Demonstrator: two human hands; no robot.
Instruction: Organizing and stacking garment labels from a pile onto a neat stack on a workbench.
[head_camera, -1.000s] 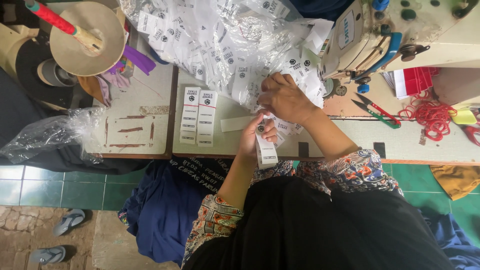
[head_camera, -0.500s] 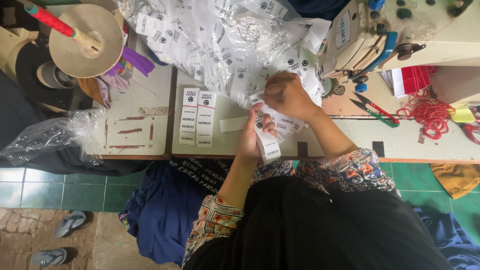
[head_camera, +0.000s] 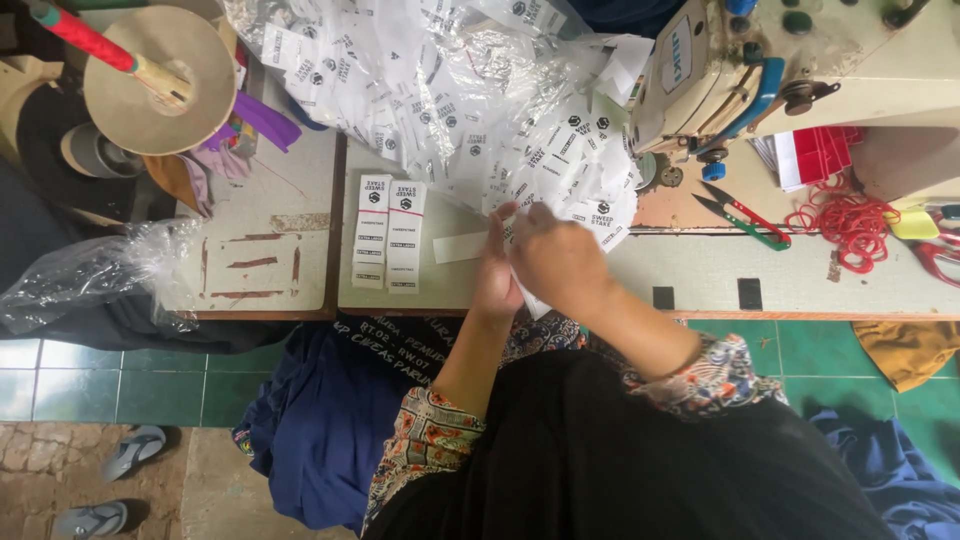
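Labels (head_camera: 527, 300), a small white stack, sit pinched between your two hands at the bench (head_camera: 700, 275) edge: your left hand (head_camera: 497, 272) grips them from below, your right hand (head_camera: 560, 262) closes over the top. Two finished stacks (head_camera: 388, 235) lie side by side to the left. By the look of it most remains, since a large heap (head_camera: 450, 90) in clear plastic is unsorted.

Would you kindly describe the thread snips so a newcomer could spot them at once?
Start at the cream sewing machine on the table's right side. Just below its base lie the thread snips, beside a tangle of red cord. Their red and green handles set them apart.
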